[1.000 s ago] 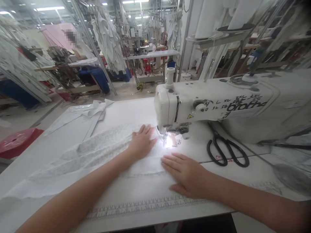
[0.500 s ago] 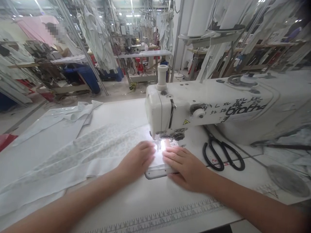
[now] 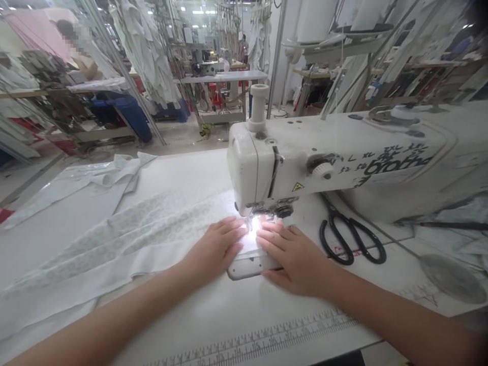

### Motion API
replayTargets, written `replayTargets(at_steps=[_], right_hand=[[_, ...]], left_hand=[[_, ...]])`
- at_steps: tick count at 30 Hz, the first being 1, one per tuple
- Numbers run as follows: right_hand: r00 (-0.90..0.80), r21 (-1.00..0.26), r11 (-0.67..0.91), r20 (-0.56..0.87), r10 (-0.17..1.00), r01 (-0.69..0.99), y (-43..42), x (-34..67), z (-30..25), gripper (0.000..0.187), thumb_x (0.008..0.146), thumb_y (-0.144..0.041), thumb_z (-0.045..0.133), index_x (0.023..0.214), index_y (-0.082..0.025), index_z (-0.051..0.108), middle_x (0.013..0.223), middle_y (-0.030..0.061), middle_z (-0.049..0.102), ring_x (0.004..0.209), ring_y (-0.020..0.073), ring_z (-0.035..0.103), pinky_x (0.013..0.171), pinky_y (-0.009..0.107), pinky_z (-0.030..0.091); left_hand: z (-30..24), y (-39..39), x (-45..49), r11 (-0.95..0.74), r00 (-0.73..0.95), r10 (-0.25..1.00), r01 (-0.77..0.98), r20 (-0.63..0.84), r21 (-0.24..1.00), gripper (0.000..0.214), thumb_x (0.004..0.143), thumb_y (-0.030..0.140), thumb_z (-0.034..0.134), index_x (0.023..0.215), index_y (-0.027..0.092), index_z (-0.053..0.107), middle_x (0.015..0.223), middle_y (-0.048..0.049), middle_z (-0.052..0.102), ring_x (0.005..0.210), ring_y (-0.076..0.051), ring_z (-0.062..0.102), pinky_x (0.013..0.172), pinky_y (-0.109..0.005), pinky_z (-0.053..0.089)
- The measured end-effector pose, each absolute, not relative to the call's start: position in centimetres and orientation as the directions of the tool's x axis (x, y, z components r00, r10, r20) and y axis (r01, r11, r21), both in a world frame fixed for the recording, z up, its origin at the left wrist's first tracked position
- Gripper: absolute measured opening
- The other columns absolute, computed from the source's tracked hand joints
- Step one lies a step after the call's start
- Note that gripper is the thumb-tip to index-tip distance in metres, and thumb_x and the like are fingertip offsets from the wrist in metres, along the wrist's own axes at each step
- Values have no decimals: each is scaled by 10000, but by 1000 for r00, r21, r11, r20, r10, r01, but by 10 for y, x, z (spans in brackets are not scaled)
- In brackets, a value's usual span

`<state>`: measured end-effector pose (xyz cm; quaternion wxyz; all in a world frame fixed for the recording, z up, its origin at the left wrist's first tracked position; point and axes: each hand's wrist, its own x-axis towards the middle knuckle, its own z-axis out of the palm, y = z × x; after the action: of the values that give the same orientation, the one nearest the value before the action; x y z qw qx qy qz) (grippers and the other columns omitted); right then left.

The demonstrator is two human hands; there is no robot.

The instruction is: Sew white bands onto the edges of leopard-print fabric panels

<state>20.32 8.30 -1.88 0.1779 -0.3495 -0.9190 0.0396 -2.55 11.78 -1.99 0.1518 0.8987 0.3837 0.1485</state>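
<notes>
Under the lit needle area of a white sewing machine [image 3: 285,162] lies pale patterned fabric [image 3: 163,223], which stretches away to the left over the table. My left hand [image 3: 215,246] rests flat on the fabric just left of the needle, fingers stretched toward it. On the other side of the needle, my right hand [image 3: 292,256] presses on the cloth with its fingers extended and its thumb apart, near the metal needle plate [image 3: 246,268]. Bright light washes out the fabric edge between the fingertips.
Black-handled scissors [image 3: 353,234] lie right of my right hand, beneath the machine arm. A printed ruler scale [image 3: 259,341] runs along the table's front. More fabric pieces [image 3: 102,178] lie at the back left. Thread cones [image 3: 314,23] stand behind the machine. A person [image 3: 82,51] sits far left.
The camera view has shifted slightly. My left fingers reach a little further forward and lie flatter, and my right fingers have spread nearer the needle. Both hands stay on the fabric.
</notes>
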Motion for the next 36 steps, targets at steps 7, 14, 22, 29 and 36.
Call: replayTargets(at_steps=[7, 14, 22, 29, 36], right_hand=[[-688, -183, 738, 271, 673, 649, 84, 203, -20, 503, 845, -402, 495, 1250, -104, 473, 1254, 121, 535, 1158, 308, 434, 968, 495, 344], [-673, -174, 708, 224, 705, 684, 86, 202, -19, 529, 842, -426, 488, 1267, -112, 461, 1301, 116, 500, 1169, 311, 426, 996, 496, 308], [-683, -178, 703, 167, 711, 688, 84, 202, -14, 575, 864, -483, 443, 1299, -108, 431, 1348, 96, 455, 1188, 303, 403, 1027, 490, 275], [-679, -208, 692, 142, 720, 691, 84, 203, -14, 588, 870, -497, 428, 1316, -113, 414, 1361, 84, 441, 1200, 289, 392, 1054, 475, 238], [-673, -217, 697, 181, 717, 683, 84, 205, -17, 580, 867, -452, 450, 1326, -101, 405, 1351, 94, 446, 1199, 299, 384, 1036, 469, 274]], left_hand=[[-19, 121, -25, -667, 671, 729, 652, 136, 359, 314, 888, 226, 402, 1187, 219, 499, 1296, -33, 505, 1251, -226, 373, 1018, -449, 357], [-17, 123, -23, -676, 673, 724, 647, 154, 352, 300, 887, 217, 404, 1169, 228, 508, 1270, -33, 521, 1211, -220, 410, 1006, -437, 360], [-19, 125, -25, -713, 706, 689, 620, 165, 328, 324, 878, 176, 408, 1189, 217, 489, 1241, -45, 533, 1229, -231, 395, 1023, -438, 345], [-14, 121, -25, -747, 735, 650, 572, 194, 338, 281, 907, 195, 387, 1146, 206, 533, 1195, -58, 548, 1186, -227, 415, 991, -412, 379], [-12, 123, -26, -766, 764, 615, 520, 195, 379, 274, 924, 206, 372, 1115, 218, 567, 1179, -50, 564, 1138, -205, 455, 971, -387, 397]])
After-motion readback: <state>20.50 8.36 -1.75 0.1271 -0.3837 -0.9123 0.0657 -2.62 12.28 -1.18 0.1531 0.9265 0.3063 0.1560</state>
